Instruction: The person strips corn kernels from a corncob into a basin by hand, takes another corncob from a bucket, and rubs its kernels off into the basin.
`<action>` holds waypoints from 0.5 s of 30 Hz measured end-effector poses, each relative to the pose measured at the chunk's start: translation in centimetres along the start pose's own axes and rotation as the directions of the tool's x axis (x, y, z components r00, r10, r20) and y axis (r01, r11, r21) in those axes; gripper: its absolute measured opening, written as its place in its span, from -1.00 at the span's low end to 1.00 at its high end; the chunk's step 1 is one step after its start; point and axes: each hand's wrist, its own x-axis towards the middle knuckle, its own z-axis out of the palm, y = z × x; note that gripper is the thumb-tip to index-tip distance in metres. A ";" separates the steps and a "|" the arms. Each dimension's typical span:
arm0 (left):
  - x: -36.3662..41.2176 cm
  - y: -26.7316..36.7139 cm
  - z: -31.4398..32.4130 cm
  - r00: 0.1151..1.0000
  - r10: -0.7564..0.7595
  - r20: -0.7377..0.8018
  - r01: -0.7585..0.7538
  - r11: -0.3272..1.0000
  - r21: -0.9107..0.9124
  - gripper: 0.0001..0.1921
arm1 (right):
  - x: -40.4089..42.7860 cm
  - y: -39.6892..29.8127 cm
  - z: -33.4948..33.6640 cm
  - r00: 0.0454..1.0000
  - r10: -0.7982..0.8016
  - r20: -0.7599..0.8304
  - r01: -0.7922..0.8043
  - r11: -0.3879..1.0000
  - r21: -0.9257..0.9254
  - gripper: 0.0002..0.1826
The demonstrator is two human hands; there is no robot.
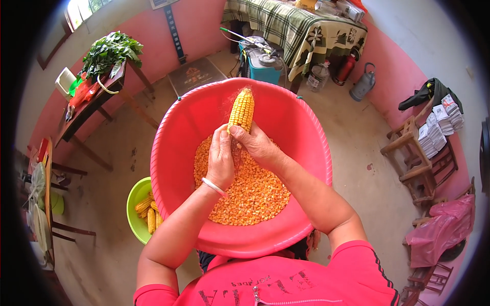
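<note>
Between my two hands is an ear of dried yellow corn [242, 109], held upright over a large red plastic tub [291, 111]. Its upper part keeps full rows of kernels and some silk; the lower part shows bare reddish cob. My left hand [221, 158], with a silver bangle [214, 187] on the wrist, wraps the lower end. My right hand [258, 145] grips the ear from the other side, its thumb pressed against the kernels. Loose orange kernels [249, 202] cover the tub's bottom. The fingers behind the cob are partly hidden.
A lime-green basin [134, 218] with several corn ears [151, 220] stands left of the tub. Beyond the tub are a blue backpack sprayer [264, 69] and a cloth-covered table [279, 23]. A table with leafy greens [111, 53] stands left; wooden chairs [409, 149] line the right.
</note>
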 end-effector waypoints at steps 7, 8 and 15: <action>0.5 -0.8 -0.2 0.972 -0.234 -0.019 0.222 0.943 -0.248 -0.62 | -0.5 0.5 0.4 1.000 0.012 -0.029 -0.014 0.997 -0.080 -0.49; 0.3 -0.4 -0.3 0.972 -0.234 -0.016 0.223 0.943 -0.247 -0.62 | -0.4 0.5 0.1 0.996 0.086 0.012 -0.087 0.990 0.109 -0.49; 0.3 -0.7 -0.7 0.995 -0.094 0.024 0.095 0.995 -0.032 -0.63 | 0.5 0.6 -0.9 0.978 0.174 0.116 -0.198 0.948 0.249 -0.57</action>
